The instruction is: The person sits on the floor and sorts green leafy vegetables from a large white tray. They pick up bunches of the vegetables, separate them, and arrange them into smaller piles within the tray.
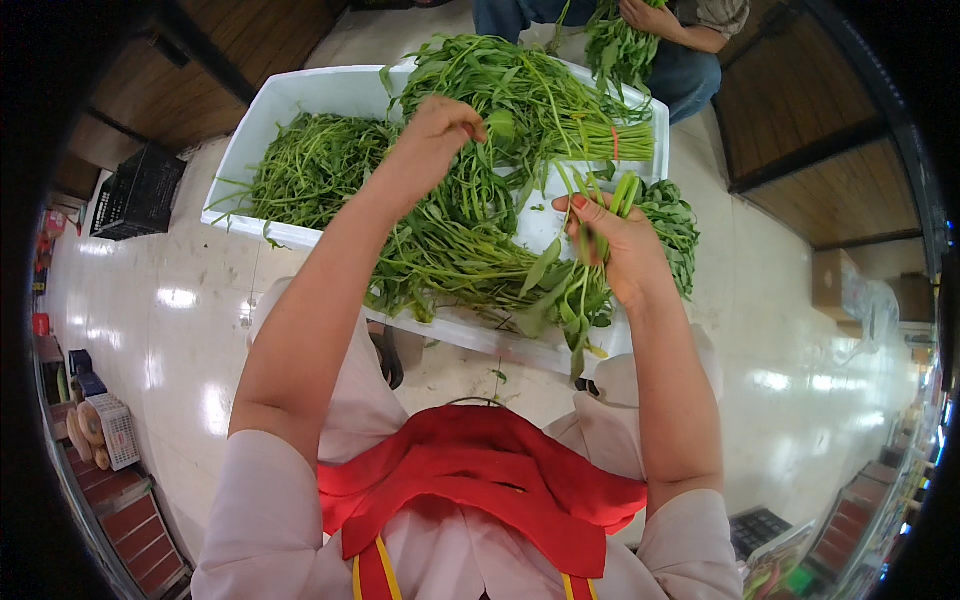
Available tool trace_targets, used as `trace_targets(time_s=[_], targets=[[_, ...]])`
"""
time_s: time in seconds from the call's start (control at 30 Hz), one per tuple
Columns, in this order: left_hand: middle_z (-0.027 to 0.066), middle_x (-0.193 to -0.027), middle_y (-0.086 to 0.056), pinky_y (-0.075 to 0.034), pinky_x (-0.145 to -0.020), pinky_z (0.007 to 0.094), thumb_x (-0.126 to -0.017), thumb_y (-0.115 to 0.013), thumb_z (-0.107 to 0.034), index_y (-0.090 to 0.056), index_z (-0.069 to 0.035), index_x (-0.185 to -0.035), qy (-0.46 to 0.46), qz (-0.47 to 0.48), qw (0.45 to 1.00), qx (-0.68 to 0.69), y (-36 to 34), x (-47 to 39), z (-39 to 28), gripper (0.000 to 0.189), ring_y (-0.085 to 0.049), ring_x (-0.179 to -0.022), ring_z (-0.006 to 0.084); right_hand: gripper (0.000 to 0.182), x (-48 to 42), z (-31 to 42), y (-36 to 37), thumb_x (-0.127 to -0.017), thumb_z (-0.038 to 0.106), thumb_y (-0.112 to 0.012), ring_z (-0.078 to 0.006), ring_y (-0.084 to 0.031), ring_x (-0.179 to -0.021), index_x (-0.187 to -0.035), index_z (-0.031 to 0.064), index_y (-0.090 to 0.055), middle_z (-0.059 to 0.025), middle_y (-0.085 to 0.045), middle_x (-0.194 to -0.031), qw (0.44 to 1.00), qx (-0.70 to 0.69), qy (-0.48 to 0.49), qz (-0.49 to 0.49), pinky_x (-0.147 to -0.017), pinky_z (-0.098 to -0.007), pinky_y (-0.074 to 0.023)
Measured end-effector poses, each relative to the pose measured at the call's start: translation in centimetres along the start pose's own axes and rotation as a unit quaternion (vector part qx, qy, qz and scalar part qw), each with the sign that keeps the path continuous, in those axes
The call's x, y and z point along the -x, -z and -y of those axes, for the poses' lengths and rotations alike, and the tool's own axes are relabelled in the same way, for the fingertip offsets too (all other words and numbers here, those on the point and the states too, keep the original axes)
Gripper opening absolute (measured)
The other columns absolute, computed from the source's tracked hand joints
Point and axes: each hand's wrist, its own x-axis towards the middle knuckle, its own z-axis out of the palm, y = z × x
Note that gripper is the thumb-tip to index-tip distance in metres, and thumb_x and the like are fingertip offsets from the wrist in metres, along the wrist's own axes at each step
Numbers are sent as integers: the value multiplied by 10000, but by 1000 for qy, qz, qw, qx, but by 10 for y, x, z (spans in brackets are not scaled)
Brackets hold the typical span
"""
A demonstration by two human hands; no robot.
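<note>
My right hand (pixel 615 232) grips a small bunch of leafy green stems (pixel 624 191). The cut ends point up past my fingers and the leaves hang down below. My left hand (pixel 444 124) is over the heap of greens (pixel 480 82), its fingers curled close to a broad leaf (pixel 501 122). Whether it pinches anything is not clear. A bundle of greens (pixel 634 142) with a red band around its stems lies at the far right of the heap. More loose greens (pixel 322 165) fill the left part of a white foam box (pixel 319 86).
Across the box a crouching person's hand (pixel 652 16) holds another bunch of greens (pixel 619 52). A black crate (pixel 140 191) stands on the tiled floor to the left. White basket (pixel 112 431) and shelving are at lower left. A cardboard box (pixel 832 281) is at right.
</note>
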Motion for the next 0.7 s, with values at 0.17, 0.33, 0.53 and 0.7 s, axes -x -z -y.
trace_targets(time_s=[0.17,0.33,0.53,0.7], targets=[[20,-744,-582,-353,-580,235,-852,-562,-133,-615,-20,-873,256,173,904,295,-45,32,-45,126,-499,-625,119,234,-5,-2,-3,-856,217,-663,-70,-456,-515,-935,-2,-663,-33,-617,-723,1000,-16,13,-3,-461,-211,-319],[26,-732,-622,-411,-590,260,-822,-639,-144,-655,-40,-876,113,176,978,-14,-32,25,-35,119,-553,-681,111,196,-2,1,-6,-858,186,-655,-71,-449,-510,-926,3,-664,-38,-622,-731,997,72,15,-30,-462,-211,-326],[87,-898,-675,-481,-793,338,-779,-690,-177,-676,-82,-957,-45,-157,860,-483,81,-8,-14,202,-636,-869,228,181,0,9,14,-877,160,-617,-76,-499,-607,-970,5,-636,-35,-608,-752,998,-25,34,-38,-507,-208,-347],[93,-875,-662,-487,-784,356,-772,-674,-161,-685,-88,-916,-96,-110,868,-475,65,11,7,162,-624,-860,280,197,0,21,23,-898,175,-602,-98,-493,-633,-973,-7,-611,-12,-558,-694,989,-109,67,-68,-521,-238,-357]])
